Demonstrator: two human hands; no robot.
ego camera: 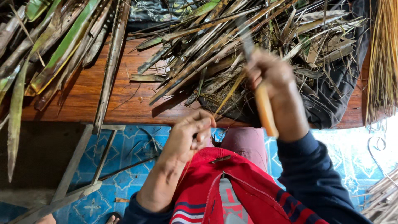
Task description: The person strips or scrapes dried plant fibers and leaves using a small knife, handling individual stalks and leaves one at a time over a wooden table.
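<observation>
Stripping a thin yellowish leaf midrib (227, 96) pinched in the left hand (191, 133) with an orange-handled knife (265, 108) gripped by the right hand (271, 79), above the brown wooden bench (124, 97), with many dry palm leaves (215, 37) seemingly left and a bundle of cleaned yellow sticks (383, 54) at its right end.

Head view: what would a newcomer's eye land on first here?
First the right hand, raised and blurred at centre, gripping a knife with a pale orange handle. Below it the left hand pinches a thin yellow strip. Behind, a heap of dried palm leaves covers the wooden bench.
</observation>
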